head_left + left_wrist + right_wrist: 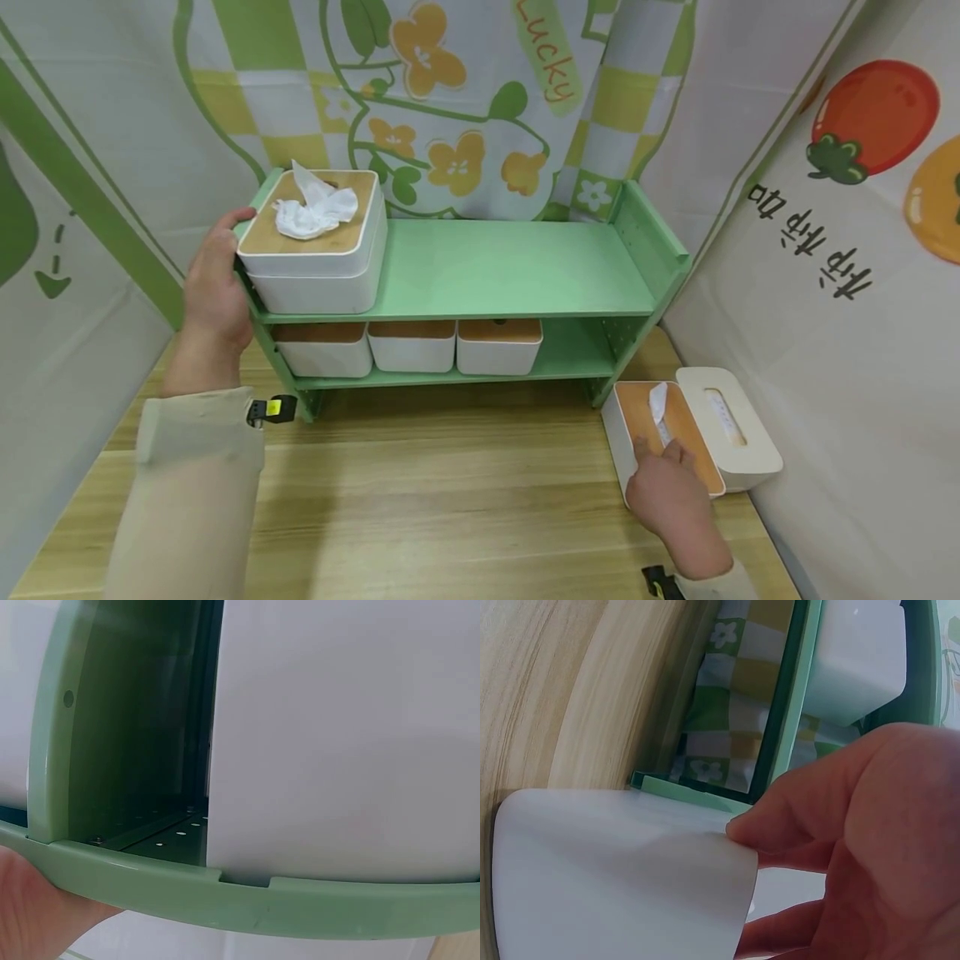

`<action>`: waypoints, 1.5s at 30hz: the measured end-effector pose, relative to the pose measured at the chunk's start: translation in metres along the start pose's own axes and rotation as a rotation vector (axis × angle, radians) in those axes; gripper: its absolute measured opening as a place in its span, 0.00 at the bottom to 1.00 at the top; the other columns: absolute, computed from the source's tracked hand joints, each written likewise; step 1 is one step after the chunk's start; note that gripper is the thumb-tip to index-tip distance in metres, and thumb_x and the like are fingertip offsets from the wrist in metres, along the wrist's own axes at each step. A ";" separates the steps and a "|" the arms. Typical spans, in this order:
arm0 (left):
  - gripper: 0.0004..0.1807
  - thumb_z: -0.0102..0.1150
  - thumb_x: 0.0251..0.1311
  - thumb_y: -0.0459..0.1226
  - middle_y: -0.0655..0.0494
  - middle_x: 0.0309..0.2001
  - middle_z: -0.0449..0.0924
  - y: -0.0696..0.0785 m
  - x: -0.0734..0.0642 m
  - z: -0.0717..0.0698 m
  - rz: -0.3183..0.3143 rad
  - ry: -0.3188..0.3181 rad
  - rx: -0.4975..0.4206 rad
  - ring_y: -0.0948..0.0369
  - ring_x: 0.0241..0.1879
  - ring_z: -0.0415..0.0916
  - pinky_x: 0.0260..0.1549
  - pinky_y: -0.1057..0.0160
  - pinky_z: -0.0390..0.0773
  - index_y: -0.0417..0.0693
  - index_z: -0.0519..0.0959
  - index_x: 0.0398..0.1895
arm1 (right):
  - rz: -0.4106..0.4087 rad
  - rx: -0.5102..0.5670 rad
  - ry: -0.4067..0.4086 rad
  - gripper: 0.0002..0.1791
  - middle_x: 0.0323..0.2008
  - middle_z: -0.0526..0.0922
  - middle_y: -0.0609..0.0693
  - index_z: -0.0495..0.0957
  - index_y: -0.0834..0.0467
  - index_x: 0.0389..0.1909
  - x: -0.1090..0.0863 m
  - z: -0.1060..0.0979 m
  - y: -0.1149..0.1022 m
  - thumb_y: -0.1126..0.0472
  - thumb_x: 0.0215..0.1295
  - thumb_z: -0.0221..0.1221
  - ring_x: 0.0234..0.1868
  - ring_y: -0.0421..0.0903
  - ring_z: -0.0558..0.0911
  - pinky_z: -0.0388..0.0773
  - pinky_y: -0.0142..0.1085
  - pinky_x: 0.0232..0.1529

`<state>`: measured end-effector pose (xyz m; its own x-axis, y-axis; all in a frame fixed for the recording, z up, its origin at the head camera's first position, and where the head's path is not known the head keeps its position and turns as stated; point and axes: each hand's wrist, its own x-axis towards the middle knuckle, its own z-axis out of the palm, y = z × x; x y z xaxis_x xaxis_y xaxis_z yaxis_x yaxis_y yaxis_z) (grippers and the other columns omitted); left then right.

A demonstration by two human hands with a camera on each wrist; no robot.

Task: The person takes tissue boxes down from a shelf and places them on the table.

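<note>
My left hand (217, 292) grips the left side panel of a green two-tier shelf (517, 262), fingertips at the panel's top edge. Beside it, a white tissue box (315, 287) with a wooden top and a tissue (315, 208) sticking up stands on the upper tier. My right hand (671, 496) is at the near end of another wood-topped tissue box (618, 437) on the table. In the right wrist view, the thumb (761, 825) presses the rim of its white wall (622, 877), with the other fingers over its top.
Three white boxes (412, 354) with wooden tops line the lower tier. A white slotted tissue box (750, 467) stands right of the one at my right hand. Printed curtains (465, 108) hang behind the shelf and along both sides of the wooden table (450, 500).
</note>
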<state>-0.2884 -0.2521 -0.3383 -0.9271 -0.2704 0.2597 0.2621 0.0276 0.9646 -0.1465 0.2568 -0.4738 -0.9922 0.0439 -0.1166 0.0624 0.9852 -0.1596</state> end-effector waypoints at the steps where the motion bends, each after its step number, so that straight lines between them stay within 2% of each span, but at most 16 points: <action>1: 0.26 0.31 0.75 0.48 0.60 0.75 0.55 0.000 0.000 0.000 0.001 0.000 -0.003 0.57 0.70 0.49 0.68 0.56 0.48 0.60 0.69 0.71 | 0.001 0.002 0.000 0.29 0.59 0.55 0.91 0.68 0.72 0.66 0.000 0.000 0.000 0.69 0.62 0.48 0.61 0.84 0.58 0.74 0.69 0.40; 9: 0.26 0.31 0.75 0.48 0.60 0.74 0.55 0.000 0.000 0.000 0.012 0.013 0.009 0.58 0.70 0.50 0.68 0.57 0.48 0.61 0.71 0.70 | -0.009 -0.005 0.021 0.29 0.57 0.56 0.91 0.70 0.72 0.64 0.001 0.000 0.000 0.68 0.61 0.50 0.59 0.85 0.60 0.73 0.69 0.41; 13: 0.26 0.32 0.74 0.47 0.60 0.74 0.57 0.000 0.000 0.001 0.018 0.030 0.010 0.58 0.69 0.51 0.67 0.58 0.48 0.60 0.72 0.68 | -0.023 -0.002 0.033 0.29 0.57 0.58 0.91 0.71 0.72 0.64 0.000 0.000 0.001 0.66 0.60 0.52 0.59 0.84 0.61 0.72 0.69 0.45; 16: 0.26 0.32 0.74 0.48 0.61 0.74 0.57 0.001 0.001 0.001 0.012 0.019 0.029 0.59 0.69 0.51 0.68 0.57 0.48 0.61 0.71 0.69 | -0.054 0.001 0.039 0.28 0.54 0.67 0.85 0.72 0.72 0.63 -0.001 -0.001 0.003 0.66 0.60 0.53 0.59 0.80 0.64 0.69 0.66 0.52; 20: 0.26 0.31 0.74 0.48 0.62 0.74 0.57 0.002 0.002 0.002 0.010 0.003 0.038 0.59 0.69 0.50 0.68 0.57 0.47 0.61 0.70 0.70 | -0.085 -0.008 0.038 0.27 0.46 0.74 0.80 0.74 0.71 0.61 0.000 -0.003 0.006 0.65 0.60 0.54 0.52 0.74 0.68 0.71 0.61 0.49; 22: 0.26 0.31 0.74 0.48 0.61 0.74 0.57 0.002 0.003 0.001 0.013 0.001 0.032 0.59 0.69 0.50 0.68 0.57 0.48 0.60 0.70 0.70 | -0.090 -0.016 0.021 0.26 0.41 0.75 0.77 0.74 0.70 0.60 0.002 -0.006 0.007 0.64 0.62 0.54 0.47 0.72 0.71 0.73 0.60 0.43; 24: 0.26 0.30 0.75 0.47 0.61 0.74 0.56 0.002 0.003 0.001 0.011 0.000 0.033 0.59 0.69 0.50 0.68 0.57 0.47 0.61 0.70 0.70 | -0.090 -0.014 -0.003 0.21 0.36 0.76 0.71 0.76 0.68 0.56 0.005 -0.009 0.006 0.63 0.64 0.54 0.42 0.68 0.72 0.73 0.58 0.39; 27: 0.26 0.30 0.75 0.47 0.61 0.74 0.56 0.002 0.003 0.000 0.000 0.007 0.041 0.59 0.69 0.50 0.68 0.57 0.48 0.61 0.69 0.71 | -0.107 -0.005 -0.019 0.22 0.38 0.79 0.70 0.75 0.68 0.57 0.008 -0.013 0.002 0.61 0.66 0.54 0.46 0.69 0.73 0.70 0.59 0.48; 29: 0.26 0.30 0.75 0.48 0.62 0.75 0.55 0.001 0.002 -0.001 -0.008 0.012 0.042 0.59 0.69 0.50 0.68 0.57 0.48 0.62 0.69 0.71 | -0.113 0.034 -0.010 0.25 0.48 0.77 0.75 0.73 0.69 0.61 0.009 -0.014 -0.005 0.59 0.67 0.55 0.55 0.74 0.70 0.67 0.61 0.56; 31: 0.27 0.30 0.75 0.48 0.62 0.75 0.55 0.001 0.002 -0.001 -0.011 0.016 0.043 0.59 0.69 0.50 0.68 0.57 0.48 0.62 0.69 0.71 | -0.136 0.079 0.032 0.31 0.60 0.68 0.79 0.68 0.70 0.67 0.010 -0.012 -0.014 0.57 0.67 0.56 0.64 0.75 0.62 0.62 0.63 0.60; 33: 0.27 0.30 0.74 0.48 0.62 0.74 0.55 0.001 0.001 -0.001 -0.013 0.013 0.037 0.59 0.69 0.50 0.67 0.57 0.49 0.62 0.69 0.71 | -0.176 0.124 0.094 0.32 0.64 0.61 0.81 0.66 0.68 0.69 0.011 -0.011 -0.026 0.57 0.67 0.57 0.67 0.75 0.59 0.64 0.64 0.59; 36: 0.27 0.31 0.74 0.47 0.62 0.74 0.56 0.001 0.001 -0.001 -0.009 0.005 0.030 0.59 0.69 0.50 0.67 0.57 0.49 0.61 0.69 0.71 | -0.289 0.153 0.226 0.34 0.66 0.61 0.78 0.65 0.66 0.70 0.018 -0.012 -0.044 0.58 0.66 0.61 0.67 0.72 0.62 0.68 0.62 0.57; 40: 0.26 0.31 0.74 0.46 0.61 0.74 0.57 0.001 0.001 0.001 -0.001 0.006 -0.001 0.59 0.69 0.51 0.67 0.57 0.49 0.60 0.70 0.70 | -0.445 0.152 0.384 0.37 0.67 0.63 0.73 0.65 0.65 0.71 0.029 -0.025 -0.069 0.57 0.63 0.66 0.67 0.70 0.64 0.69 0.60 0.58; 45: 0.26 0.32 0.74 0.45 0.60 0.73 0.58 0.001 0.001 0.001 -0.001 0.017 -0.030 0.58 0.69 0.51 0.67 0.58 0.48 0.59 0.71 0.69 | -0.591 0.173 0.483 0.39 0.71 0.61 0.67 0.62 0.62 0.74 0.044 -0.049 -0.102 0.54 0.66 0.64 0.71 0.64 0.60 0.64 0.57 0.63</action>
<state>-0.2898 -0.2511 -0.3367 -0.9227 -0.2872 0.2573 0.2691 -0.0018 0.9631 -0.2017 0.1661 -0.4143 -0.8009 -0.3733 0.4681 -0.5140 0.8297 -0.2177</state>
